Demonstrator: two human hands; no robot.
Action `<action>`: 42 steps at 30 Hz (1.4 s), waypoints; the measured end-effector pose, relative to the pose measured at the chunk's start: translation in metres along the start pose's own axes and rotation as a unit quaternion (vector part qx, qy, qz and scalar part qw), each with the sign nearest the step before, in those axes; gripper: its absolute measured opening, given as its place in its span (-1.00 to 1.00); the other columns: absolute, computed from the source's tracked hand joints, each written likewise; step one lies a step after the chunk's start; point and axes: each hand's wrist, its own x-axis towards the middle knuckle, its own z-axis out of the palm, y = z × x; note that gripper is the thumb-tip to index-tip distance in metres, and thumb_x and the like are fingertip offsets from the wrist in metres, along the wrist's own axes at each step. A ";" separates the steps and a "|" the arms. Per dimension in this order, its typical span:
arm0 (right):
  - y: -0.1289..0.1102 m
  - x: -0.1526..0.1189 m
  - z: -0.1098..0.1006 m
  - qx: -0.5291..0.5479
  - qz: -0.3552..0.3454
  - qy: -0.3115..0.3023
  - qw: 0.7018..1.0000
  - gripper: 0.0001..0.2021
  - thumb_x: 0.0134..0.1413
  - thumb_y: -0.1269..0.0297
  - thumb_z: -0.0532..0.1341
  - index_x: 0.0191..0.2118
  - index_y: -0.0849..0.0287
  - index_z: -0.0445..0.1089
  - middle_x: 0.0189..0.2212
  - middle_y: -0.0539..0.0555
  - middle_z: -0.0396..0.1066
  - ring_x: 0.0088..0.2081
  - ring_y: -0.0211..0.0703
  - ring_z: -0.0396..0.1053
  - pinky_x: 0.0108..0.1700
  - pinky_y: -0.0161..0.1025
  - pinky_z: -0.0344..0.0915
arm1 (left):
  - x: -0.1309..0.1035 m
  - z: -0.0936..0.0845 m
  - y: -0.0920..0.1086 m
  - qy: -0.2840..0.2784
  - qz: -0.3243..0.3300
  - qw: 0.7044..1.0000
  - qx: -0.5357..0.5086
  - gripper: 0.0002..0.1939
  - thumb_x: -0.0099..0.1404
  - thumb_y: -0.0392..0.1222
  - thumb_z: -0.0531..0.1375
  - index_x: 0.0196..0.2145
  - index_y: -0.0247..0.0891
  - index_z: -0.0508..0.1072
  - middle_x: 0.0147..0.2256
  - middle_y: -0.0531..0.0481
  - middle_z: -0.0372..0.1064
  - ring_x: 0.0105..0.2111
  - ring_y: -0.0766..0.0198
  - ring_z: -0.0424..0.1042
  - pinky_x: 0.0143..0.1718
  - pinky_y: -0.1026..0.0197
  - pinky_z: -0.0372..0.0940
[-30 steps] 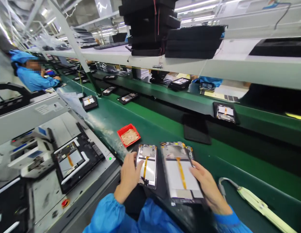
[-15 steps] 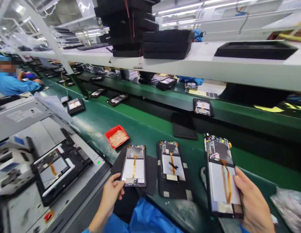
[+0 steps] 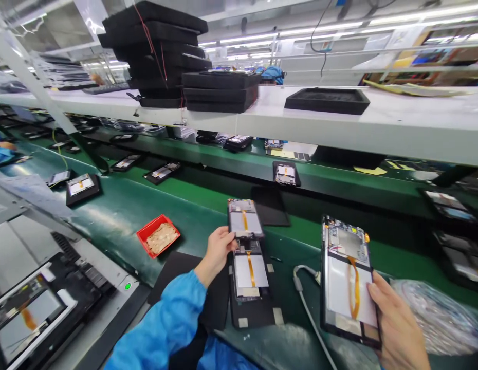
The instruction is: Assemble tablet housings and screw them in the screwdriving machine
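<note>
My left hand (image 3: pixel 217 252) grips the lower left corner of an opened tablet (image 3: pixel 244 220), its orange ribbon facing up. That tablet overlaps the top of a second opened tablet (image 3: pixel 251 275), which lies on a black pad (image 3: pixel 258 313) with light square patches. At the right, my right hand (image 3: pixel 397 324) holds another opened tablet (image 3: pixel 349 288) by its right side, tilted up, with a looped orange ribbon and a circuit board at its top end. A black mat (image 3: pixel 177 282) lies left of the pad.
A red tray (image 3: pixel 158 236) of tan pieces stands at the left, beyond a machine (image 3: pixel 104 303) holding a tablet. A grey cable (image 3: pixel 312 318) and a clear plastic bag (image 3: pixel 435 318) lie right. Above runs a white shelf (image 3: pixel 319 123) with black trays.
My left hand has lifted its tablet off the black mat and moved it right and away, over the middle tablet. The view has turned right. My right hand still holds its tablet.
</note>
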 end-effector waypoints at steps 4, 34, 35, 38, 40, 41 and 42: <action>-0.002 -0.005 0.007 -0.011 -0.019 -0.032 0.999 -0.34 -0.16 -0.02 0.40 0.13 0.01 0.38 -0.05 0.14 0.55 -0.22 0.17 0.58 -0.25 -0.08 0.58 | 0.058 0.065 -0.006 -0.023 -0.021 0.999 0.036 -0.50 0.08 -0.25 0.35 -0.01 -0.36 0.38 -0.22 -0.19 0.48 -0.36 0.24 0.48 -0.30 0.22 0.33; 0.130 -0.137 0.246 -0.348 -0.486 -0.405 0.691 -0.77 0.27 0.28 0.10 -0.05 0.15 0.42 -0.08 0.23 0.45 -0.01 0.07 0.38 0.05 0.01 0.30 | -0.190 -0.220 -0.043 0.151 -0.003 0.975 -0.165 -0.80 0.05 -0.33 0.31 -0.31 -0.30 0.44 -0.37 0.02 0.33 -0.38 0.31 0.38 -0.26 0.19 0.35; 0.131 -0.146 0.245 -0.337 -0.488 -0.453 0.666 -0.81 0.28 0.30 0.10 -0.09 0.13 0.43 -0.14 0.19 0.46 -0.06 0.02 0.40 0.01 -0.05 0.32 | -0.188 -0.226 -0.051 0.193 0.017 0.975 -0.105 -0.80 0.04 -0.34 0.29 -0.31 -0.29 0.44 -0.38 0.02 0.33 -0.38 0.30 0.37 -0.28 0.19 0.33; 0.139 -0.161 0.245 -0.317 -0.460 -0.524 0.642 -0.83 0.30 0.33 0.10 -0.15 0.11 0.44 -0.23 0.13 0.48 -0.15 -0.04 0.42 -0.08 -0.11 0.35 | -0.178 -0.243 -0.079 0.287 0.024 0.957 0.040 -0.55 -0.12 -0.46 0.24 -0.20 -0.24 0.46 -0.21 -0.04 0.40 -0.21 0.21 0.38 -0.16 0.16 0.30; 0.145 -0.161 0.247 -0.309 -0.444 -0.530 0.653 -0.83 0.31 0.33 0.09 -0.16 0.12 0.44 -0.23 0.14 0.48 -0.16 -0.04 0.43 -0.09 -0.11 0.36 | -0.168 -0.249 -0.095 0.242 -0.015 0.970 0.029 -0.33 -0.23 -0.54 0.19 -0.09 -0.19 0.43 -0.02 -0.08 0.39 0.00 0.13 0.34 0.02 0.09 0.23; 0.147 -0.159 0.247 -0.304 -0.437 -0.537 0.655 -0.83 0.31 0.33 0.09 -0.16 0.11 0.44 -0.23 0.14 0.48 -0.16 -0.05 0.43 -0.09 -0.11 0.36 | -0.162 -0.250 -0.100 0.194 -0.039 0.980 0.003 -0.29 -0.26 -0.55 0.18 -0.07 -0.18 0.43 0.02 -0.10 0.38 0.06 0.09 0.32 0.07 0.05 0.20; 0.148 -0.157 0.248 -0.300 -0.430 -0.545 0.655 -0.83 0.32 0.33 0.09 -0.16 0.11 0.44 -0.22 0.14 0.48 -0.16 -0.05 0.43 -0.08 -0.11 0.37 | -0.158 -0.249 -0.104 0.142 -0.060 0.988 -0.024 -0.31 -0.26 -0.55 0.18 -0.09 -0.19 0.44 0.02 -0.12 0.39 0.08 0.05 0.33 0.10 0.00 0.19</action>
